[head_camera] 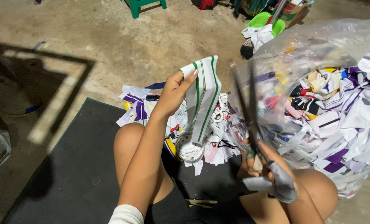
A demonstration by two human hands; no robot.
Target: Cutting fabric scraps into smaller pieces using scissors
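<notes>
My left hand [174,89] holds up a white fabric strip with green stripes [203,95], pinched at its top edge; a round white printed patch [190,148] hangs at its lower end. My right hand [268,172], with grey tape or cloth wrapped on a finger, grips a pair of dark scissors [245,99] that point upward, blades slightly apart, just right of the strip. Both hands are above my bare knees as I sit on a dark mat [77,166].
A big clear plastic bag [334,103] stuffed with white, purple and coloured fabric scraps stands at the right. Loose scraps [141,105] lie on the floor ahead. A green dustpan with a brush [262,27] and a green stool leg [135,6] are farther back on the concrete.
</notes>
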